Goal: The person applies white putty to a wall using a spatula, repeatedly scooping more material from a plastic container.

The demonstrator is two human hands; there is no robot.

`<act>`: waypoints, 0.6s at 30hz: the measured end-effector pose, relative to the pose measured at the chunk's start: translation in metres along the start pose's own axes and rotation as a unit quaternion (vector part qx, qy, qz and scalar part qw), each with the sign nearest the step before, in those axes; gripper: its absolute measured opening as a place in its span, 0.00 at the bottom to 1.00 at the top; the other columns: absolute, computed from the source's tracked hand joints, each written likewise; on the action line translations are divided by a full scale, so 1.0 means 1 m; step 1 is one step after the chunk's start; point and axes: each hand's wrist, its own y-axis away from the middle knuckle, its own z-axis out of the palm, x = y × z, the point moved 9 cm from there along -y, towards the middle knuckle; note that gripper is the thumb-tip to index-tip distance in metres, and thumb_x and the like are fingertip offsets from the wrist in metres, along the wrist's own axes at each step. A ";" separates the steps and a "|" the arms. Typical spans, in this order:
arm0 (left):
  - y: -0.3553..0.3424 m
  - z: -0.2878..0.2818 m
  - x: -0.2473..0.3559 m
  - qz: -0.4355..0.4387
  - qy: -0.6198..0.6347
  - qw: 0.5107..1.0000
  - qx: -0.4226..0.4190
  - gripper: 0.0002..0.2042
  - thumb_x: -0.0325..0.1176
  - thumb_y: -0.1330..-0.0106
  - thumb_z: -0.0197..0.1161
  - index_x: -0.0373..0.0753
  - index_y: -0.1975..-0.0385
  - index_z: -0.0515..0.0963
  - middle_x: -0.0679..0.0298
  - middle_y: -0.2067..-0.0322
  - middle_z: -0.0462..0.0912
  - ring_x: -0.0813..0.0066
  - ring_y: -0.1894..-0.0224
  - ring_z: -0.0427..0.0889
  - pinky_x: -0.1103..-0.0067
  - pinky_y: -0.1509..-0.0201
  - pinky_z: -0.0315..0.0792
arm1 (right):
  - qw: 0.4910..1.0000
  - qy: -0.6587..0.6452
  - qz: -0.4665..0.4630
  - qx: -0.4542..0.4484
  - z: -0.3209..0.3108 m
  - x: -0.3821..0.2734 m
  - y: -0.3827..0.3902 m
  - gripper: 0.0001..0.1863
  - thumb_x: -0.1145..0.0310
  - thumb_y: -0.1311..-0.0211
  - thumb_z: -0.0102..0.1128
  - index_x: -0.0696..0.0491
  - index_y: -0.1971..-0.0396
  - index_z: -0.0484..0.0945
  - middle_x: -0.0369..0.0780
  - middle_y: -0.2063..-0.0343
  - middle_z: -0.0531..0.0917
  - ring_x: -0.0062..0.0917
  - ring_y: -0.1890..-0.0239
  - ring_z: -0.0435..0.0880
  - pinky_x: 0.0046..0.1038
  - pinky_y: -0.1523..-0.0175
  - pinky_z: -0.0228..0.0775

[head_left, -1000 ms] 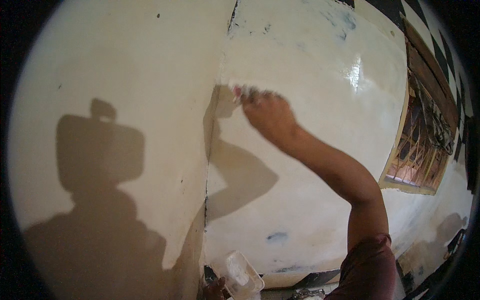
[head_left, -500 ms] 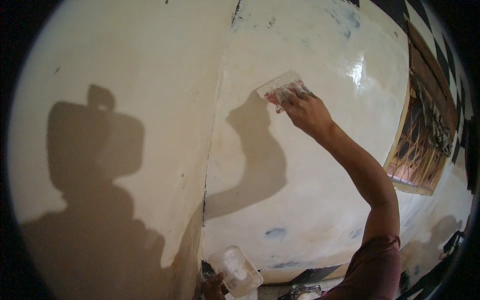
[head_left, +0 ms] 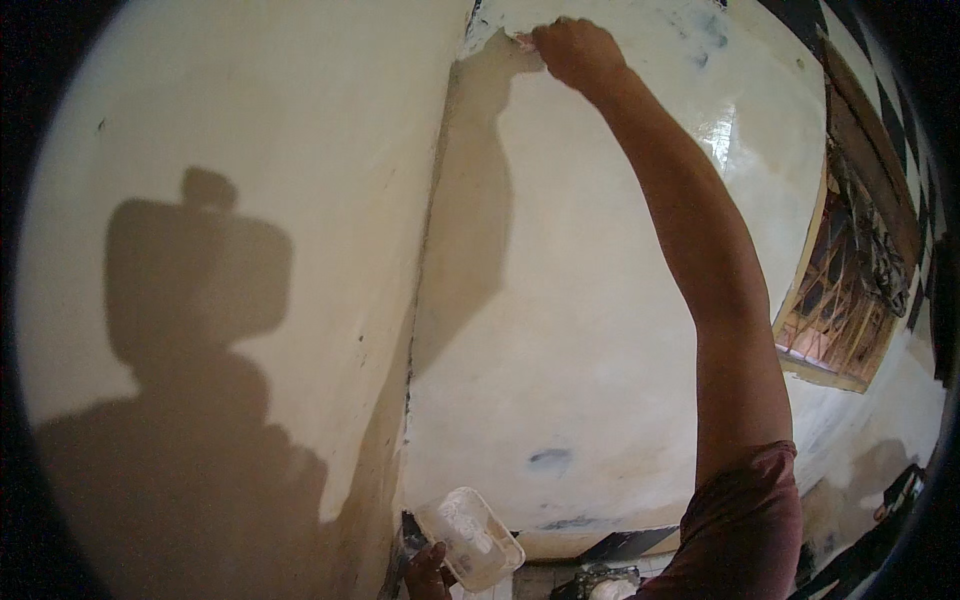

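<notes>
My right hand is up at one o'clock, fingers clenched on a putty scraper whose blade presses the cream wall beside the corner crack. The scraper looks light and stiff, best gripped by the handle. My left hand, down at six o'clock, pinches a pale plastic tray, likely light and slippery with putty. A barred window sits at three o'clock.

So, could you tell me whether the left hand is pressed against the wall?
No, the left hand holds a pale tray low, away from the wall.
</notes>
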 end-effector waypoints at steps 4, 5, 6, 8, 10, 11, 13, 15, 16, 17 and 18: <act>0.004 -0.003 0.010 0.078 -0.159 0.983 0.051 0.21 0.43 0.33 0.53 0.38 0.45 0.71 0.61 0.51 0.76 0.72 0.50 0.75 0.72 0.49 0.72 | 0.991 -0.103 -0.067 -0.045 0.041 -0.072 0.104 0.16 0.64 0.33 0.46 0.49 0.49 0.74 0.42 0.60 0.81 0.35 0.61 0.83 0.45 0.57 0.76; 0.007 -0.006 -0.002 -0.025 0.023 0.996 0.086 0.21 0.44 0.31 0.51 0.37 0.44 0.70 0.60 0.49 0.75 0.71 0.47 0.74 0.71 0.48 0.71 | 0.984 -0.092 -0.062 -0.141 0.039 -0.101 0.125 0.18 0.62 0.33 0.46 0.49 0.46 0.71 0.42 0.57 0.80 0.35 0.60 0.82 0.49 0.55 0.74; 0.008 -0.009 -0.001 -0.025 0.023 0.996 0.085 0.21 0.44 0.31 0.51 0.37 0.44 0.70 0.60 0.49 0.75 0.71 0.47 0.74 0.71 0.48 0.71 | 0.978 -0.138 -0.075 -0.139 0.015 -0.116 0.148 0.18 0.61 0.33 0.46 0.50 0.47 0.72 0.43 0.58 0.81 0.35 0.60 0.83 0.47 0.56 0.75; 0.005 -0.006 -0.003 -0.067 -0.052 0.996 0.026 0.25 0.45 0.29 0.47 0.37 0.38 0.62 0.61 0.43 0.72 0.68 0.43 0.71 0.70 0.44 0.69 | 0.957 -0.183 -0.038 -0.222 -0.023 -0.122 0.168 0.17 0.64 0.35 0.49 0.51 0.48 0.74 0.45 0.60 0.81 0.34 0.62 0.84 0.39 0.60 0.78; 0.008 -0.007 0.000 -0.065 -0.046 0.996 0.047 0.24 0.45 0.29 0.47 0.36 0.39 0.63 0.61 0.44 0.72 0.68 0.44 0.71 0.70 0.43 0.68 | 0.979 -0.139 -0.032 -0.149 -0.042 -0.114 0.173 0.17 0.67 0.36 0.50 0.50 0.48 0.74 0.45 0.60 0.81 0.34 0.63 0.84 0.36 0.60 0.79; 0.010 -0.009 0.000 -0.068 -0.040 0.995 0.069 0.24 0.45 0.29 0.48 0.36 0.40 0.64 0.61 0.44 0.72 0.68 0.44 0.72 0.70 0.43 0.68 | 0.979 -0.139 -0.032 -0.148 -0.041 -0.108 0.171 0.17 0.67 0.36 0.50 0.50 0.48 0.74 0.45 0.60 0.81 0.34 0.63 0.84 0.36 0.60 0.79; 0.015 -0.009 0.004 -0.052 -0.032 0.996 0.069 0.23 0.45 0.30 0.49 0.36 0.42 0.67 0.60 0.46 0.74 0.67 0.46 0.73 0.70 0.43 0.68 | 0.984 -0.157 -0.030 -0.073 -0.045 -0.091 0.155 0.16 0.69 0.37 0.50 0.50 0.49 0.74 0.44 0.60 0.81 0.35 0.62 0.83 0.35 0.59 0.79; 0.017 -0.011 0.006 -0.037 -0.023 0.997 0.068 0.21 0.45 0.31 0.50 0.36 0.45 0.71 0.60 0.47 0.75 0.67 0.48 0.74 0.70 0.44 0.69 | 0.988 -0.146 0.001 -0.046 -0.045 -0.074 0.139 0.16 0.72 0.39 0.49 0.51 0.52 0.74 0.44 0.59 0.81 0.37 0.61 0.83 0.36 0.59 0.79; 0.017 -0.013 0.012 -0.003 -0.131 0.989 0.060 0.20 0.44 0.31 0.52 0.36 0.48 0.73 0.60 0.49 0.76 0.68 0.50 0.74 0.69 0.44 0.69 | 0.990 -0.138 0.033 -0.018 -0.044 -0.062 0.130 0.15 0.75 0.42 0.48 0.53 0.54 0.75 0.43 0.59 0.81 0.38 0.61 0.83 0.37 0.58 0.78; 0.017 -0.011 0.018 0.032 -0.237 0.970 0.049 0.19 0.43 0.32 0.53 0.36 0.50 0.75 0.61 0.52 0.77 0.68 0.51 0.75 0.69 0.45 0.69 | 0.990 -0.132 0.044 0.013 -0.043 -0.050 0.123 0.15 0.75 0.41 0.48 0.52 0.54 0.75 0.43 0.58 0.81 0.39 0.61 0.83 0.37 0.58 0.78; 0.017 -0.010 0.019 0.032 -0.237 0.970 0.048 0.19 0.43 0.32 0.53 0.36 0.50 0.75 0.61 0.52 0.77 0.68 0.51 0.75 0.69 0.45 0.69 | 0.990 -0.126 0.055 0.043 -0.040 -0.037 0.116 0.15 0.75 0.41 0.47 0.51 0.54 0.75 0.43 0.57 0.81 0.40 0.61 0.83 0.38 0.59 0.78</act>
